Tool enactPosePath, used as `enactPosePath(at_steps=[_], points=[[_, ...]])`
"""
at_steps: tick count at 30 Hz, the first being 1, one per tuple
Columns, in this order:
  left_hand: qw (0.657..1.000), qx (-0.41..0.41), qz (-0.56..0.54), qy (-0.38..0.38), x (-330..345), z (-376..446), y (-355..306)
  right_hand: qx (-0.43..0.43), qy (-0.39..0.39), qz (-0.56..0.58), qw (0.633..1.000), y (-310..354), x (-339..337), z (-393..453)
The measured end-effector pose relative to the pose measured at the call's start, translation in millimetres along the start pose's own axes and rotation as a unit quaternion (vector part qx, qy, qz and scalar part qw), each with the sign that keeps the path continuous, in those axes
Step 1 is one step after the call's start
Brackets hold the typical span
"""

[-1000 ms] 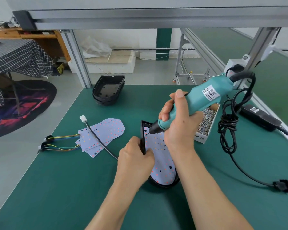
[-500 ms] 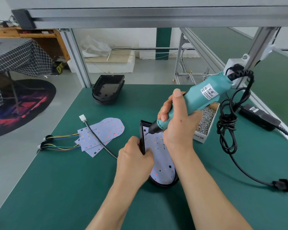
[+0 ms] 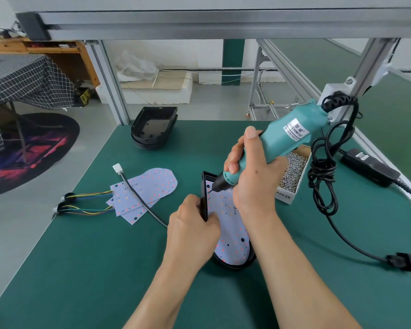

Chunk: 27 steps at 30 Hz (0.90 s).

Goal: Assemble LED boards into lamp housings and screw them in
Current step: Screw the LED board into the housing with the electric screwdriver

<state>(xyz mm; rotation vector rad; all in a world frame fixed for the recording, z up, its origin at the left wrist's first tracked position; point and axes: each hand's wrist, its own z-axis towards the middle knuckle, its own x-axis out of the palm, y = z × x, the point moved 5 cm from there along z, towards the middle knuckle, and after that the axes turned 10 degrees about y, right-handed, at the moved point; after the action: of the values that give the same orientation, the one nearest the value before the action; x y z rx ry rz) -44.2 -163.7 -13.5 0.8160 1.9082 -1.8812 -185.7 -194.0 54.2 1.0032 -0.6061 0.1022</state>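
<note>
A black lamp housing (image 3: 203,186) lies on the green table in front of me, with a white LED board (image 3: 231,238) seated inside it. My left hand (image 3: 191,231) grips the housing's left wall, thumb outside and fingers over the rim. My right hand (image 3: 253,176) holds a teal electric screwdriver (image 3: 287,135), tilted, its bit tip down on the far left corner of the board.
Spare LED boards (image 3: 147,191) with coloured wires and a black cable lie to the left. Stacked empty housings (image 3: 154,127) stand at the back. A box of screws (image 3: 292,172) sits on the right, beside the coiled black cord (image 3: 322,172) and power adapter (image 3: 370,167).
The screwdriver has tilted slightly and its tip has dropped onto the board's far left corner. My left hand keeps its hold on the housing wall.
</note>
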Motion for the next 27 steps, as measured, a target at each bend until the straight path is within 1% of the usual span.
enactPosePath(at_steps=[14, 20, 23, 27], points=[[1.000, -0.001, 0.001, 0.003, 1, 1, 6, 0.001, 0.013, 0.003, 1.000, -2, 2, 0], [0.999, -0.024, -0.006, 0.022, 0, 0, 9, 0.013, 0.017, 0.013, 1.000, -4, 1, -1], [0.999, -0.032, -0.021, 0.032, 0, 2, 8, 0.008, 0.005, 0.027, 1.000, 4, -3, 0], [0.997, -0.054, -0.031, 0.047, 1, 1, 13, -0.021, -0.012, 0.069, 0.997, 29, -17, 6]])
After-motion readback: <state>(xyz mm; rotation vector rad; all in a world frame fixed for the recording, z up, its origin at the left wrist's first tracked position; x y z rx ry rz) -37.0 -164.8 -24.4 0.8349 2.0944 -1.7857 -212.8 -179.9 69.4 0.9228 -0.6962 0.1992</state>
